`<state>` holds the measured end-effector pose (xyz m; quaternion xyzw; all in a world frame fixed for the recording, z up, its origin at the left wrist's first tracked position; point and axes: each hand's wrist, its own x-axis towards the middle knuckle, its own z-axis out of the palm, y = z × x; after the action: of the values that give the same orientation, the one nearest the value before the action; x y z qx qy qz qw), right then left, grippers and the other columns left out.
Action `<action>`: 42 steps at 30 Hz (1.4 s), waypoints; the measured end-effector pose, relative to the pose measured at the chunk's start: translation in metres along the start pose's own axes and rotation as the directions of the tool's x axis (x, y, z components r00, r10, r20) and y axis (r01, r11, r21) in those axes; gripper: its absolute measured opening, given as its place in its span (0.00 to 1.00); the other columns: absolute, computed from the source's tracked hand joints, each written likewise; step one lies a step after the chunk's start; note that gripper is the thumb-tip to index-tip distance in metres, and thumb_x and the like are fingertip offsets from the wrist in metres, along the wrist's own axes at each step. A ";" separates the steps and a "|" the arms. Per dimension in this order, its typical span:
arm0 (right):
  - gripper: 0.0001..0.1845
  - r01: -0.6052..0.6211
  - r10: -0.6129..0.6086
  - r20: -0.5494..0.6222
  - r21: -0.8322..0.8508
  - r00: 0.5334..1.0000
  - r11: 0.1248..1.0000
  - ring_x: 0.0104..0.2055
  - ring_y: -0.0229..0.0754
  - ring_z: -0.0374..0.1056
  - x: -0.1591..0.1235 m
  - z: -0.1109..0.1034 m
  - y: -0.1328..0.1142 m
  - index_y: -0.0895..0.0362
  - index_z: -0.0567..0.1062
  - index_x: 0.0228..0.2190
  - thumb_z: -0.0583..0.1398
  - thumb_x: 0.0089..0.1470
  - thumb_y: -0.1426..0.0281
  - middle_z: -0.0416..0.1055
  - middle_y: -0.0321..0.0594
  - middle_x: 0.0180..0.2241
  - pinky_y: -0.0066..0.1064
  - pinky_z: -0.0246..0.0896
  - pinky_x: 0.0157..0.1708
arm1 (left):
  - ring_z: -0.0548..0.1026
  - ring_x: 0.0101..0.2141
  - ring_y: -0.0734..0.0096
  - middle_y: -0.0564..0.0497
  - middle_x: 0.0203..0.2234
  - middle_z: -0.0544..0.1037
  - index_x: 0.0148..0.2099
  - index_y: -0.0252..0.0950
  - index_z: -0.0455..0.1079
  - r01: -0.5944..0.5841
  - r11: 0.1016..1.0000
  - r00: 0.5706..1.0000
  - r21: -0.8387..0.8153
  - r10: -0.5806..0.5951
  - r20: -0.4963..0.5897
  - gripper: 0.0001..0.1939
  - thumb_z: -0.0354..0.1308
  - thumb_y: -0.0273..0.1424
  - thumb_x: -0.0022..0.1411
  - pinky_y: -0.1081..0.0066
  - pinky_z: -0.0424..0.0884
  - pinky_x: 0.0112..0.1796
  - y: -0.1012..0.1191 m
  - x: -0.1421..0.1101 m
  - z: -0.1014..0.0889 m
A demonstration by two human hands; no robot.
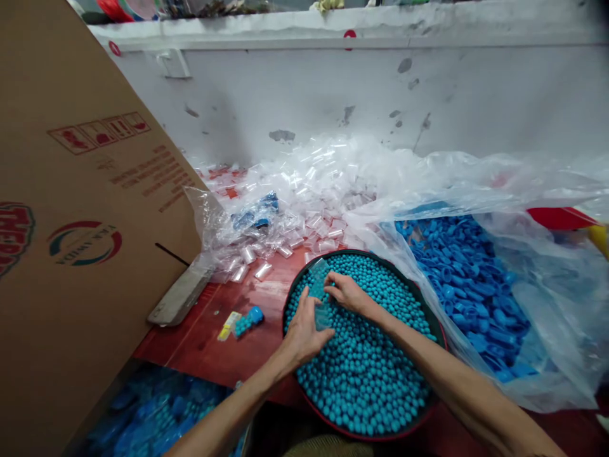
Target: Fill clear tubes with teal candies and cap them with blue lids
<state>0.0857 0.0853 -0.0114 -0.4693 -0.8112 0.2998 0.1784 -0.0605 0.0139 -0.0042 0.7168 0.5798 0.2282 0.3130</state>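
Observation:
Over a round dark-rimmed tub (295, 279) full of small teal balls (371, 362), both hands work close together. My left hand (304, 327) curls its thumb and fingers around a clear plastic container (322, 312), whose exact shape is hard to see against the balls. My right hand (347, 292) is closed in a pinch just beside it; whatever lies between those fingertips is hidden. Left of the tub, a filled piece with a blue cap (255, 315) and teal balls lies on the red table (200, 346), touching a small yellow-and-white label (229, 325).
Clear plastic pieces (285, 249) lie heaped behind the tub. On the right, a clear bag (457, 374) holds many blue plastic parts (469, 285). A large cardboard box (104, 190) stands at left, beside a grey bar (181, 298). Bagged blue items (157, 406) sit below the table edge.

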 end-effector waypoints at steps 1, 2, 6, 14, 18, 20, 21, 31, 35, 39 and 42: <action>0.06 0.010 -0.010 0.002 0.021 1.000 1.000 0.28 0.33 0.64 -0.010 0.000 0.001 0.58 0.64 0.32 0.47 0.55 0.73 0.67 0.34 0.26 0.22 0.56 0.30 | 0.63 0.47 0.59 0.42 0.50 0.56 0.45 0.35 0.54 0.001 0.999 1.000 -0.034 0.000 0.015 0.25 0.57 0.30 0.43 0.62 0.62 0.44 0.001 0.004 0.000; 0.07 0.020 -0.020 0.004 0.026 1.000 0.999 0.29 0.33 0.64 -0.020 0.001 0.001 0.58 0.64 0.32 0.47 0.55 0.73 0.67 0.34 0.27 0.21 0.56 0.30 | 0.66 0.43 0.62 0.44 0.46 0.62 0.46 0.35 0.54 -0.001 0.998 0.999 -0.059 0.003 0.042 0.25 0.56 0.29 0.43 0.63 0.64 0.42 0.002 0.007 0.000; 0.08 0.022 -0.020 0.028 -0.070 0.999 0.997 0.31 0.36 0.63 -0.047 0.008 0.002 0.58 0.66 0.31 0.48 0.52 0.75 0.68 0.38 0.29 0.23 0.55 0.30 | 0.68 0.36 0.65 0.49 0.34 0.67 0.49 0.34 0.53 -0.047 0.995 0.988 -0.083 0.059 0.146 0.28 0.55 0.30 0.44 0.66 0.64 0.38 0.000 0.010 0.002; 0.11 -0.101 0.089 -0.107 -0.108 0.990 0.989 0.38 0.41 0.64 0.003 -0.017 0.003 0.57 0.66 0.38 0.50 0.52 0.71 0.69 0.42 0.35 0.28 0.54 0.35 | 0.60 0.46 0.54 0.44 0.44 0.64 0.54 0.35 0.51 -0.118 0.985 0.962 0.128 0.082 0.259 0.35 0.56 0.30 0.42 0.59 0.56 0.47 0.002 0.005 0.003; 0.17 -0.165 0.143 -0.225 -0.079 0.964 0.983 0.39 0.44 0.63 0.048 -0.013 0.005 0.59 0.62 0.40 0.57 0.47 0.69 0.66 0.46 0.38 0.31 0.54 0.36 | 0.62 0.44 0.58 0.43 0.40 0.65 0.48 0.32 0.56 -0.122 0.972 0.981 0.199 0.088 0.172 0.25 0.51 0.28 0.45 0.60 0.59 0.45 0.004 0.001 0.010; 0.15 -0.135 0.120 -0.242 -0.046 0.963 0.990 0.37 0.41 0.63 0.055 -0.007 0.010 0.59 0.63 0.39 0.57 0.46 0.73 0.66 0.42 0.36 0.30 0.55 0.36 | 0.60 0.48 0.57 0.41 0.44 0.62 0.48 0.32 0.54 -0.151 0.966 0.986 0.210 0.132 0.103 0.25 0.51 0.25 0.44 0.59 0.57 0.47 0.000 0.000 0.013; 0.15 -0.107 0.098 -0.244 -0.026 0.965 0.994 0.36 0.40 0.63 0.053 -0.005 0.013 0.59 0.62 0.39 0.57 0.46 0.74 0.66 0.41 0.35 0.29 0.55 0.36 | 0.56 0.51 0.55 0.39 0.48 0.59 0.48 0.31 0.54 -0.168 0.962 0.985 0.217 0.157 0.067 0.26 0.52 0.25 0.43 0.57 0.55 0.49 -0.002 0.001 0.013; 0.11 0.122 -0.090 -0.196 0.158 0.976 0.980 0.36 0.36 0.62 -0.021 0.001 0.024 0.58 0.69 0.34 0.55 0.46 0.80 0.66 0.37 0.32 0.28 0.57 0.40 | 0.48 0.56 0.51 0.37 0.54 0.51 0.48 0.32 0.54 -0.273 0.951 0.953 0.144 0.248 0.172 0.28 0.56 0.27 0.42 0.54 0.52 0.52 -0.011 0.025 0.011; 0.13 0.110 -0.062 -0.226 0.206 0.972 0.972 0.37 0.38 0.63 -0.029 0.005 0.025 0.59 0.70 0.35 0.55 0.45 0.81 0.67 0.39 0.33 0.31 0.57 0.41 | 0.55 0.53 0.56 0.40 0.52 0.55 0.57 0.34 0.43 -0.273 0.961 0.947 0.046 0.260 0.188 0.41 0.57 0.30 0.42 0.57 0.55 0.51 -0.016 0.028 0.013; 0.13 0.084 -0.013 -0.271 0.254 0.963 0.964 0.37 0.39 0.63 -0.036 0.008 0.022 0.58 0.71 0.36 0.55 0.46 0.80 0.68 0.40 0.34 0.33 0.57 0.42 | 0.54 0.53 0.55 0.40 0.53 0.54 0.59 0.32 0.38 -0.261 0.964 0.945 0.047 0.245 0.215 0.46 0.58 0.29 0.40 0.58 0.54 0.51 -0.015 0.030 0.013; 0.15 0.037 0.066 -0.266 0.366 0.962 0.930 0.40 0.39 0.62 -0.039 0.010 0.020 0.57 0.71 0.37 0.54 0.45 0.79 0.68 0.39 0.36 0.33 0.54 0.45 | 0.58 0.49 0.57 0.43 0.48 0.60 0.56 0.34 0.47 -0.285 0.956 0.940 0.076 0.263 0.218 0.39 0.57 0.27 0.41 0.59 0.57 0.48 -0.009 0.030 0.013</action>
<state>0.1131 0.0559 -0.0323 -0.4705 -0.7047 0.3799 0.3712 -0.0506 0.0423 -0.0211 0.8260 0.4502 0.1629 0.2977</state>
